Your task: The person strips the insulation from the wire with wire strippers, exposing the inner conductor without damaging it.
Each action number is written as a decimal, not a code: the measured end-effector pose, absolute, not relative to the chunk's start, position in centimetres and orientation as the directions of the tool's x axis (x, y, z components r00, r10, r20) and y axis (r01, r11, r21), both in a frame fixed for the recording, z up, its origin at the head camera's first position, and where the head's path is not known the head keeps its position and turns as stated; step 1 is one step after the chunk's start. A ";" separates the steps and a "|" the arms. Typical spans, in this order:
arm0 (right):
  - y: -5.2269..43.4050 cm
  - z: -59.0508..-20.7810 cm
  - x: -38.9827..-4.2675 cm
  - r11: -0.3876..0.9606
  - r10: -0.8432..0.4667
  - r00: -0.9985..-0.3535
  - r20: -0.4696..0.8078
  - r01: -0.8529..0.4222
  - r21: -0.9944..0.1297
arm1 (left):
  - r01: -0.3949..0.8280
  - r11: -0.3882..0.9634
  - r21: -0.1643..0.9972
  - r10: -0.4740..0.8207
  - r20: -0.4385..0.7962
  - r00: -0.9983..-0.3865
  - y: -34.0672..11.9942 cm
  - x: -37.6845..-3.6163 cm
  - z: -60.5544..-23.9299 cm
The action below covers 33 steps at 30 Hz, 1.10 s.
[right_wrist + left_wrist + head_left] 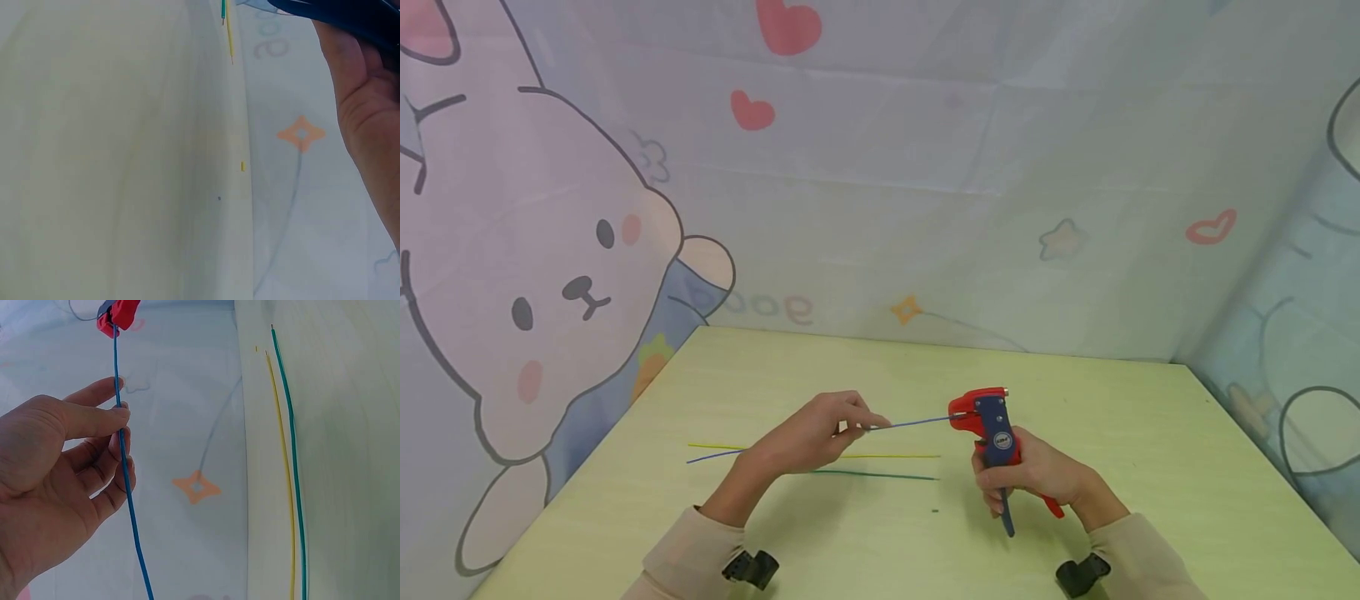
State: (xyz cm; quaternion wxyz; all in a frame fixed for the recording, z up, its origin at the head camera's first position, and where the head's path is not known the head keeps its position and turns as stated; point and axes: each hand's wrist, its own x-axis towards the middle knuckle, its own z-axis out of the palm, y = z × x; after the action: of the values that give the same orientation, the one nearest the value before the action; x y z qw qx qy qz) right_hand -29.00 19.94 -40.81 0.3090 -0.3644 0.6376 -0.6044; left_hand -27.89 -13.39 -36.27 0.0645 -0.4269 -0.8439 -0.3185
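My left hand (822, 432) pinches a blue wire (133, 515) between thumb and fingers above the table. One end of the wire reaches into the red nose of a red and blue wire stripper (995, 421). My right hand (1037, 472) grips the stripper around its handles, nose pointing left. The wire's other end stretches out behind my left hand toward the left. A yellow wire (289, 481) and a green wire (295, 450) lie side by side on the table, each with a bit of bare metal at the tip.
A small yellow piece (243, 166) and a tiny dark scrap (935, 510) lie on the pale table (1150, 433). Printed cloth (887, 183) stands upright along the table's back edge, with more cloth at both sides.
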 end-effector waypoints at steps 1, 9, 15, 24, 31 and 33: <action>19.9 -40.8 -29.0 0.003 -0.838 -0.544 0.047 -0.092 -0.996 | 0.762 0.433 0.482 0.681 0.379 -0.627 -13.4 -27.9 -36.3; 20.0 -40.7 -28.9 -0.014 -0.850 -0.520 0.082 -0.133 -0.991 | 0.756 0.427 0.497 0.687 0.366 -0.628 -13.4 -27.8 -36.3; 20.0 -40.7 -28.9 -0.020 -0.855 -0.510 0.100 -0.160 -0.987 | 0.756 0.432 0.492 0.688 0.362 -0.629 -13.4 -27.8 -36.2; 20.0 -40.5 -28.7 0.021 -0.843 -0.535 0.054 -0.133 -0.991 | 0.762 0.426 0.489 0.690 0.369 -0.622 -13.4 -27.8 -36.2; 20.0 -40.8 -28.8 -0.012 -0.844 -0.528 0.093 -0.155 -0.988 | 0.757 0.413 0.506 0.685 0.375 -0.624 -13.4 -27.6 -36.0; 20.0 -40.8 -28.9 -0.028 -0.845 -0.522 0.113 -0.169 -0.985 | 0.758 0.413 0.505 0.684 0.378 -0.624 -13.3 -27.6 -36.0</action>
State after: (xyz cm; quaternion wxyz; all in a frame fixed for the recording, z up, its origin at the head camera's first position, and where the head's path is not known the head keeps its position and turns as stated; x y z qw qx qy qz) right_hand -28.90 20.05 -40.83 0.2836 -0.3981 0.6370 -0.5960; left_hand -27.65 -13.31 -36.03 0.0563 -0.4299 -0.8387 -0.3296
